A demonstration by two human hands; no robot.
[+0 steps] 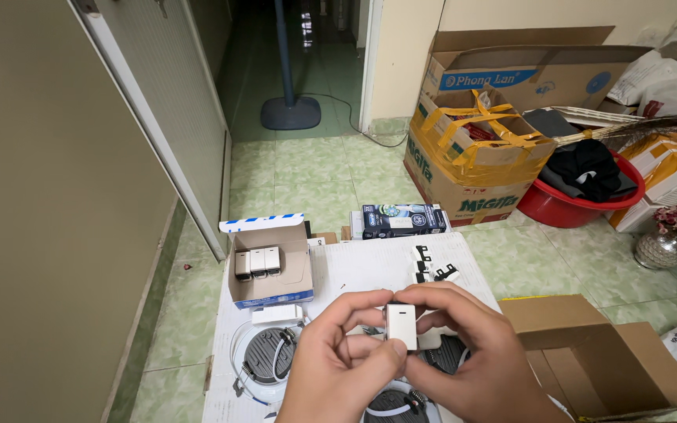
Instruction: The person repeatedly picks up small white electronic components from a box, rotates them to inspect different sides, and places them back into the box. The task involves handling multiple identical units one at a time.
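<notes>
Even, soft daylight; room bright, no hard shadows. Corridor (291, 47) behind the doorway is dim. Mild glare on white sheet (362, 270). Wide-angle bowing at frame edges. Focus sharp throughout; hands (401, 352) slightly soft.

Open box (269, 270) lies left of held switch (401, 325).

A white board (354, 270) lies flat on the green tiled floor (307, 172). On the board sits a small open box (272, 270) with white switches inside. Just below the box lies a round lamp (264, 356). Behind the board rests a dark box (403, 220).
</notes>
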